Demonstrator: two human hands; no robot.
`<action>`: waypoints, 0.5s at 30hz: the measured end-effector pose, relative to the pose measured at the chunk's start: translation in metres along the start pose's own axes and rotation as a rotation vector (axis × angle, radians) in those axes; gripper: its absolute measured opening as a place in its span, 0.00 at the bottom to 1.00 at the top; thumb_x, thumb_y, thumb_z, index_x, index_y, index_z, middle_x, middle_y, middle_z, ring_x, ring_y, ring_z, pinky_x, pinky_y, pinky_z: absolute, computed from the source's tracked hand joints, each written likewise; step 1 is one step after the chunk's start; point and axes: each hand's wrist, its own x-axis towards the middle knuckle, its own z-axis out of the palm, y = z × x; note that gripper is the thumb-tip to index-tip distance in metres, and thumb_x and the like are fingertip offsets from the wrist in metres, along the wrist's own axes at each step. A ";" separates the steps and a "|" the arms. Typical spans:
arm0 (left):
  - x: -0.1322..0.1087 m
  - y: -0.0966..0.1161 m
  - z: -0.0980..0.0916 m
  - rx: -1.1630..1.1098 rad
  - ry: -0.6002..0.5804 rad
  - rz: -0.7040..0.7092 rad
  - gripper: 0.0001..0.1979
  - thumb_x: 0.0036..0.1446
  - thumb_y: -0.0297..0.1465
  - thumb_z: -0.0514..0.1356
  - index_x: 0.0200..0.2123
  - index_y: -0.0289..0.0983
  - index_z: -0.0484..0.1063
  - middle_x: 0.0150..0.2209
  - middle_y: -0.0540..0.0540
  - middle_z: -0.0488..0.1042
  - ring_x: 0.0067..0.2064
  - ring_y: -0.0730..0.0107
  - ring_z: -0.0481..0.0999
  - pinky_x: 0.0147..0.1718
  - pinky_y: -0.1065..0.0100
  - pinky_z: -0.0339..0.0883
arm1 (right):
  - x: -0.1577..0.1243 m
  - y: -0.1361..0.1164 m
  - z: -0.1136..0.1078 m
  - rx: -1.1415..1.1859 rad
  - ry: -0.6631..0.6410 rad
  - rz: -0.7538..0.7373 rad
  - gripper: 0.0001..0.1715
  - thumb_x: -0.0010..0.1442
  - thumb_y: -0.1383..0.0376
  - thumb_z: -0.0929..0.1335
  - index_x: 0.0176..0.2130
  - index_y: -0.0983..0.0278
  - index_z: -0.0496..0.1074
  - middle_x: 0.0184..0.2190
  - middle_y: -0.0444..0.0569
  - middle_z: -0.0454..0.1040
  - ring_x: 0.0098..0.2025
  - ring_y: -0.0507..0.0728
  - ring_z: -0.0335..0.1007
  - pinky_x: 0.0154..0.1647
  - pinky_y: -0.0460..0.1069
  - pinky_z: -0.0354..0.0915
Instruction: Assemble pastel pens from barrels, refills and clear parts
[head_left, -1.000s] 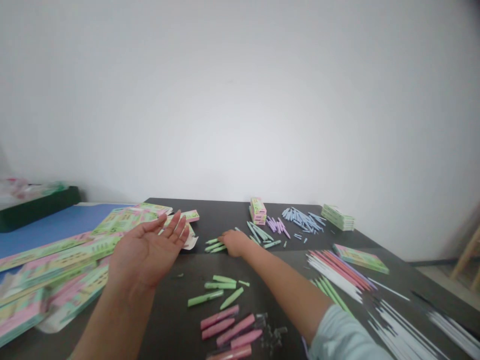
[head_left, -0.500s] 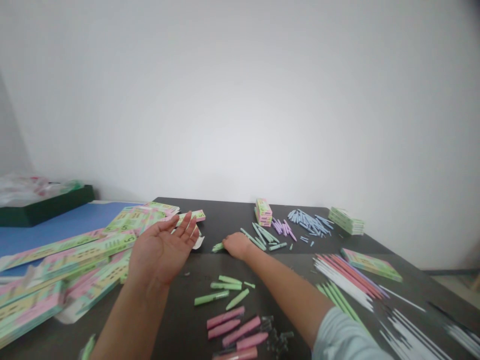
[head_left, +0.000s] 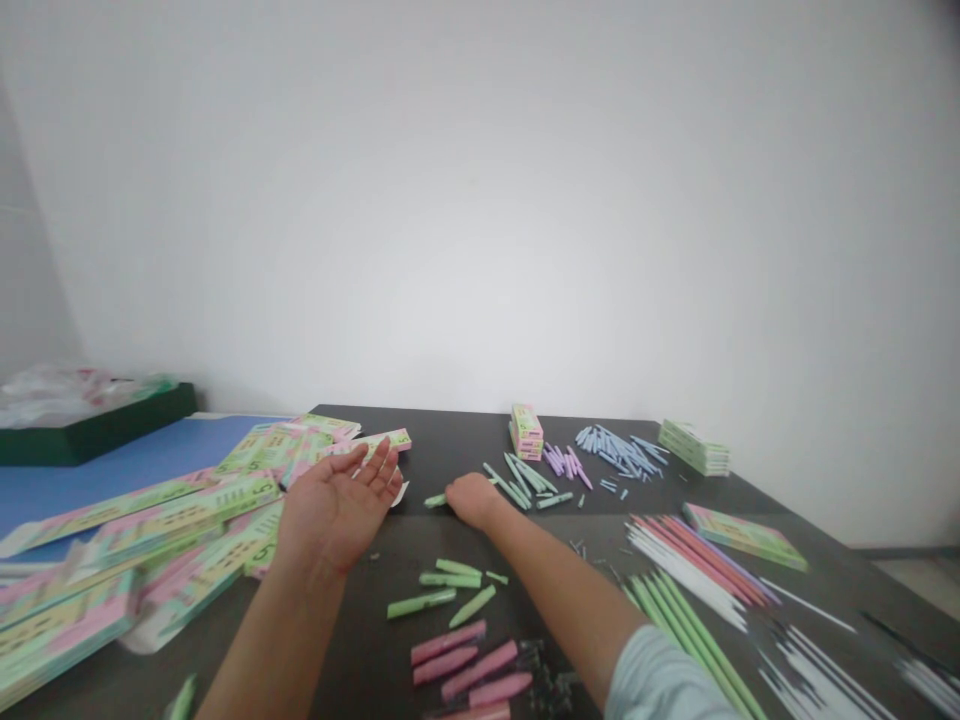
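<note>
My left hand (head_left: 339,512) is held palm up over the dark table, fingers apart, with nothing on the palm. To its right, my right hand (head_left: 471,500) is lowered to the tabletop, its fingers closed round a light green pen barrel (head_left: 435,500) whose end sticks out to the left. Just beyond it lie several pale green pen parts (head_left: 519,480). Nearer to me rest loose lime green barrels (head_left: 450,579) with a short piece beside them. Several pink barrels (head_left: 480,668) with clear tips lie closest.
Printed cardboard boxes (head_left: 180,510) are heaped at the left. Small boxes (head_left: 527,430) are stacked at the back, near purple parts (head_left: 568,462) and blue parts (head_left: 619,447). At right lie green sticks (head_left: 694,640), white sticks (head_left: 686,575) and another box (head_left: 746,535). A dark green tray (head_left: 112,420) stands far left.
The view has tilted slightly, so the scene sits a little lower. Both hands keep almost the same place; the left stays palm up and the right stays at the green barrel.
</note>
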 end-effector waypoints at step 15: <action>-0.032 -0.052 0.030 0.577 -0.386 0.053 0.24 0.45 0.26 0.64 0.49 0.39 0.67 0.43 0.40 0.76 0.39 0.61 0.76 0.33 0.68 0.67 | -0.140 -0.013 -0.074 0.853 0.248 -0.050 0.23 0.68 0.59 0.50 0.47 0.64 0.65 0.34 0.48 0.75 0.32 0.51 0.73 0.31 0.46 0.68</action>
